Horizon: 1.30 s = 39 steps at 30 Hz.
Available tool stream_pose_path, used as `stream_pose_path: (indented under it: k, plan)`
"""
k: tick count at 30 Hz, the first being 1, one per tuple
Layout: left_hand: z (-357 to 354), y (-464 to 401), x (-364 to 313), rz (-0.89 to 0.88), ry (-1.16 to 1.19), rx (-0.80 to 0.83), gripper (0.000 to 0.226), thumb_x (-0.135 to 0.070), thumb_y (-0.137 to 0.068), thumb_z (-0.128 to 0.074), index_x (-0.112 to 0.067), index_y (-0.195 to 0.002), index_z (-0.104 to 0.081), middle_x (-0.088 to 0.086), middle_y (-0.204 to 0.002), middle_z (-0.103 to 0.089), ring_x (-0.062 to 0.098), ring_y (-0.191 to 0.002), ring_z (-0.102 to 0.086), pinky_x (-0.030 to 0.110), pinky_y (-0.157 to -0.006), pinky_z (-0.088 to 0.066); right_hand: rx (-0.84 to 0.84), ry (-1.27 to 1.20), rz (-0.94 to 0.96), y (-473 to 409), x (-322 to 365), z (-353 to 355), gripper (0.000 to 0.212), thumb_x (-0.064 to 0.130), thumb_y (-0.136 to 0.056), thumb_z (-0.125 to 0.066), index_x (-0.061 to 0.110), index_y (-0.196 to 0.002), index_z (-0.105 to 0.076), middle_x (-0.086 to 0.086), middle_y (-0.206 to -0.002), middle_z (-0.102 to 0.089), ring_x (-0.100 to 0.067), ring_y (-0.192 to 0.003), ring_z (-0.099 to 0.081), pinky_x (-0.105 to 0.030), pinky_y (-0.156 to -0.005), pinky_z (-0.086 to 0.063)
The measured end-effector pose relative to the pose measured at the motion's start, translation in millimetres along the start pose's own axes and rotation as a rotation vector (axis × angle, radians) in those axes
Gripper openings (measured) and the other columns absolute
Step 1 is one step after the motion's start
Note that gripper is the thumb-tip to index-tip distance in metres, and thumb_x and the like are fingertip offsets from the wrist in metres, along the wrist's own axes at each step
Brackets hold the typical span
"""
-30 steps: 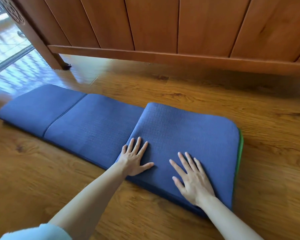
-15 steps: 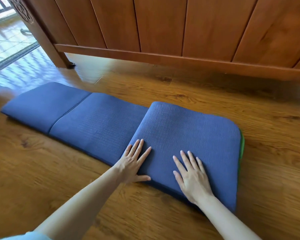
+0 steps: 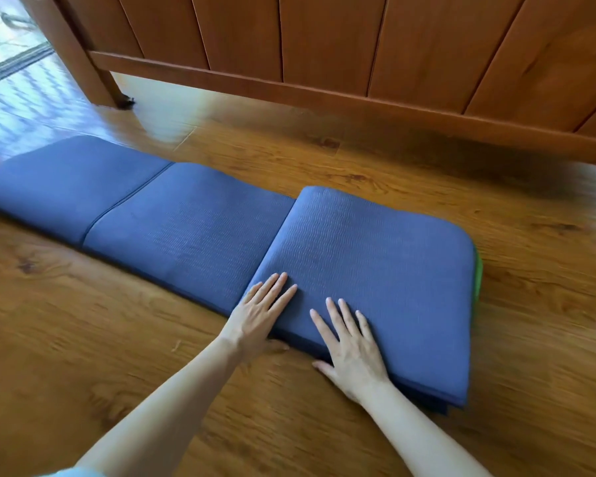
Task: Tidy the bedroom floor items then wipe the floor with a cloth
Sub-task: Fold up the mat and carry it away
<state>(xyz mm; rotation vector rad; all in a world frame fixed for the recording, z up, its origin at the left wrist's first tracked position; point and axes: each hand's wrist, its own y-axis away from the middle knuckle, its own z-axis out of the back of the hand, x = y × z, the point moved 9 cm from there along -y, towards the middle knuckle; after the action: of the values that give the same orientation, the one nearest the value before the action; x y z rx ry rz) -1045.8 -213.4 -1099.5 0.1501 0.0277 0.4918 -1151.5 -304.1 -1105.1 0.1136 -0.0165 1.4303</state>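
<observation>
A blue folding mat [image 3: 193,228] lies on the wooden floor [image 3: 83,339], with its right end folded over into a thicker stack [image 3: 386,256]. A green edge [image 3: 478,277] shows at the stack's right side. My left hand [image 3: 258,315] lies flat with straight fingers on the stack's near left corner, its thumb down at the mat's front edge. My right hand [image 3: 351,346] presses flat on the stack's near edge, fingers spread, thumb on the floor side.
A wooden bed frame [image 3: 324,63] with a low rail runs across the back, a dark gap beneath it. Its leg [image 3: 93,74] stands at the back left. A bright tiled area [image 3: 4,36] lies beyond at the far left.
Both hands have slid toward me to the folded stack's near edge, thumbs dropping over the front. The view has shifted left and closer.
</observation>
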Motion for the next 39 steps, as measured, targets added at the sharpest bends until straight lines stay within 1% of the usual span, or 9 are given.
stream_pose_path:
  k: [7, 11, 14, 16, 19, 23, 28, 35, 39]
  plan:
    - [0, -8, -6, -0.067, -0.193, -0.011, 0.116, -0.072, -0.046, -0.074, -0.001, -0.133, -0.044, 0.024, -0.133, -0.051, 0.036, -0.121, -0.052, 0.045, -0.094, -0.046, 0.078, 0.101, -0.047, -11, 8, -11, 0.103, 0.029, -0.057, -0.087, -0.001, -0.139, -0.031, -0.031, -0.134, -0.045, -0.050, -0.121, -0.045, -0.064, -0.090, -0.040]
    - [9, -8, -11, -0.111, -0.268, -0.049, 0.111, -0.065, -0.044, -0.080, -0.003, -0.131, -0.050, 0.030, -0.129, -0.051, 0.040, -0.118, -0.053, 0.046, -0.093, -0.047, 0.063, 0.183, -0.103, -15, 23, 8, 0.096, 0.009, -0.078, -0.071, -0.001, -0.147, -0.004, -0.036, -0.148, -0.010, -0.054, -0.135, -0.014, -0.065, -0.105, -0.020]
    - [23, -8, -13, -0.059, -0.227, -0.110, 0.106, -0.041, -0.040, -0.088, -0.005, -0.131, -0.048, 0.028, -0.131, -0.051, 0.039, -0.120, -0.052, 0.045, -0.098, -0.043, -0.047, 0.068, -0.209, -20, 13, 30, 0.090, 0.010, -0.054, -0.086, 0.006, -0.135, -0.047, -0.028, -0.135, -0.047, -0.046, -0.124, -0.045, -0.059, -0.097, -0.038]
    - [37, -7, -7, 0.000, -0.149, -0.188, 0.105, -0.022, -0.039, -0.085, -0.007, -0.132, -0.039, 0.026, -0.134, -0.048, 0.037, -0.124, -0.048, 0.041, -0.106, -0.035, -0.170, 0.008, -0.193, -21, 5, 42, 0.080, 0.007, -0.052, -0.085, 0.009, -0.127, -0.057, -0.023, -0.126, -0.057, -0.041, -0.116, -0.054, -0.054, -0.092, -0.046]
    - [62, -8, 13, 0.094, -0.037, -0.272, 0.104, -0.017, -0.039, -0.083, -0.008, -0.132, -0.037, 0.022, -0.139, -0.045, 0.035, -0.128, -0.045, 0.038, -0.108, -0.024, -0.340, -0.032, -0.140, -18, -5, 70, 0.079, 0.011, -0.052, -0.087, 0.009, -0.126, -0.059, -0.019, -0.121, -0.062, -0.035, -0.111, -0.060, -0.046, -0.088, -0.050]
    - [101, -11, 32, 0.215, 0.044, -0.313, 0.103, -0.010, -0.044, -0.083, -0.008, -0.137, -0.038, 0.018, -0.138, -0.048, 0.035, -0.124, -0.048, 0.043, -0.102, -0.041, -0.491, -0.066, -0.118, -16, -17, 109, 0.072, 0.007, -0.048, -0.090, 0.004, -0.116, -0.065, -0.016, -0.109, -0.069, -0.030, -0.099, -0.067, -0.040, -0.079, -0.055]
    - [170, -33, 13, 0.331, -0.051, -0.213, 0.100, -0.015, -0.080, -0.064, -0.018, -0.149, 0.008, 0.021, -0.153, -0.012, 0.029, -0.125, -0.037, 0.033, -0.084, -0.046, -0.692, -0.178, -0.172, -6, -44, 166, 0.068, -0.007, -0.045, -0.084, 0.003, -0.110, -0.068, -0.015, -0.102, -0.071, -0.029, -0.092, -0.069, -0.041, -0.073, -0.056]
    - [261, -54, -59, 0.320, -0.113, -0.279, 0.101, -0.013, -0.084, -0.060, -0.021, -0.146, 0.019, 0.032, -0.148, -0.017, 0.029, -0.107, -0.051, 0.027, -0.070, -0.042, -0.887, -0.378, -0.310, 53, -97, 226, 0.062, -0.012, -0.061, -0.076, 0.006, -0.119, -0.063, -0.013, -0.114, -0.067, -0.026, -0.106, -0.064, -0.040, -0.082, -0.055]
    - [295, -68, -109, 0.230, -0.173, -0.334, 0.088, -0.014, -0.089, -0.054, -0.015, -0.149, 0.010, 0.026, -0.133, -0.040, 0.020, -0.085, -0.052, 0.021, -0.053, -0.029, -0.995, -0.396, -0.373, 96, -124, 252, 0.055, -0.011, -0.069, -0.074, 0.003, -0.121, -0.061, -0.011, -0.116, -0.066, -0.024, -0.108, -0.063, -0.031, -0.090, -0.047]
